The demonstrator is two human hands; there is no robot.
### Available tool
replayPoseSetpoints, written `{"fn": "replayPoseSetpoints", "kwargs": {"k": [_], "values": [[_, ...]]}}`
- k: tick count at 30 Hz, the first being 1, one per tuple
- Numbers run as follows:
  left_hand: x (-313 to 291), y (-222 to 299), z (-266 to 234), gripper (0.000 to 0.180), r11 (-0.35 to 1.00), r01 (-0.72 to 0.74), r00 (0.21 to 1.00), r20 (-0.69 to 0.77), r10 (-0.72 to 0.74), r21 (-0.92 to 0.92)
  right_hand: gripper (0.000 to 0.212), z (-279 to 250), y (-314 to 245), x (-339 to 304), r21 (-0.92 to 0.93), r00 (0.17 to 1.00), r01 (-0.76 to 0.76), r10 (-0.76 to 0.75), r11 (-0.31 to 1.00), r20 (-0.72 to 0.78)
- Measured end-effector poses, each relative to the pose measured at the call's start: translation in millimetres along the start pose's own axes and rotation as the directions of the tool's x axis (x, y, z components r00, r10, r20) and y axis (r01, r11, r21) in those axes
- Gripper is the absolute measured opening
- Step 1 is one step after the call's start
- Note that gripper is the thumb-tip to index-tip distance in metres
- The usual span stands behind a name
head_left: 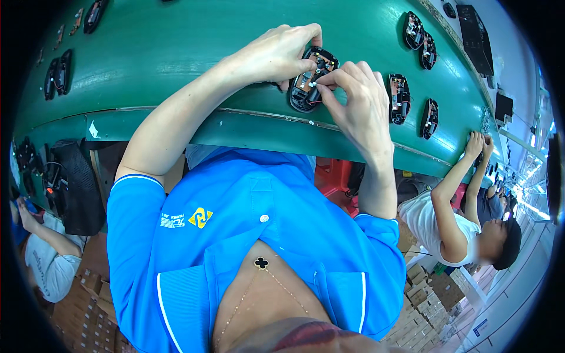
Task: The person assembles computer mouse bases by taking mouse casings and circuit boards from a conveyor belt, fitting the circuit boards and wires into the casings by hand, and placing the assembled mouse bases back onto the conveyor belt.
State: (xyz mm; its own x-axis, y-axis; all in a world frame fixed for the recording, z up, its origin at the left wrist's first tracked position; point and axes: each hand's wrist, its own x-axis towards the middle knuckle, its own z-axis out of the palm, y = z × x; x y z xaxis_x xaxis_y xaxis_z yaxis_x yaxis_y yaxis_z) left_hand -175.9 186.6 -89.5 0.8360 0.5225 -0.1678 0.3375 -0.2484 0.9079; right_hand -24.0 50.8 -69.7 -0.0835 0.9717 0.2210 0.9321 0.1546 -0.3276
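Observation:
An opened black computer mouse [306, 82], its orange-brown circuit board exposed, lies on the green table in front of me. My left hand [282, 54] grips its left side and far end between thumb and fingers. From the right, my right hand [360, 97] pinches at a small white connector [312, 84] over the middle of the board. Thumb and index fingertip meet there, and they partly cover the mouse's right edge. A thin red wire shows beneath those fingertips.
On the green table [176, 53], more opened mice lie to the right, including a near one [399, 99] and a far one [414, 30]. Closed-looking black mouse pieces [57, 75] sit left, with small boards [76, 21] behind. Co-workers sit at both sides; one [453, 217] reaches onto the table.

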Motion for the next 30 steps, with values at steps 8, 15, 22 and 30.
{"fn": "replayPoseSetpoints", "kwargs": {"k": [8,15,22,30], "values": [[-2,-4,1,0.028,0.998,-0.041,0.999,-0.028,0.043,0.056,0.008,-9,-14,27,-0.273,0.973,0.217,-0.185,0.937,0.138],[0,-3,2,0.028,0.998,-0.049,0.999,-0.021,0.050,0.049,0.009,-13,1,39,-0.149,0.946,0.092,-0.040,0.984,0.321],[4,-11,0,0.029,0.999,-0.024,0.999,-0.022,0.024,0.029,0.013,-18,3,65,-0.054,0.852,-0.100,0.113,0.994,0.512],[-5,3,-5,0.022,1.000,-0.006,1.000,-0.016,0.006,0.002,0.013,-29,-7,83,-0.091,0.754,-0.186,0.201,0.978,0.625]]}}
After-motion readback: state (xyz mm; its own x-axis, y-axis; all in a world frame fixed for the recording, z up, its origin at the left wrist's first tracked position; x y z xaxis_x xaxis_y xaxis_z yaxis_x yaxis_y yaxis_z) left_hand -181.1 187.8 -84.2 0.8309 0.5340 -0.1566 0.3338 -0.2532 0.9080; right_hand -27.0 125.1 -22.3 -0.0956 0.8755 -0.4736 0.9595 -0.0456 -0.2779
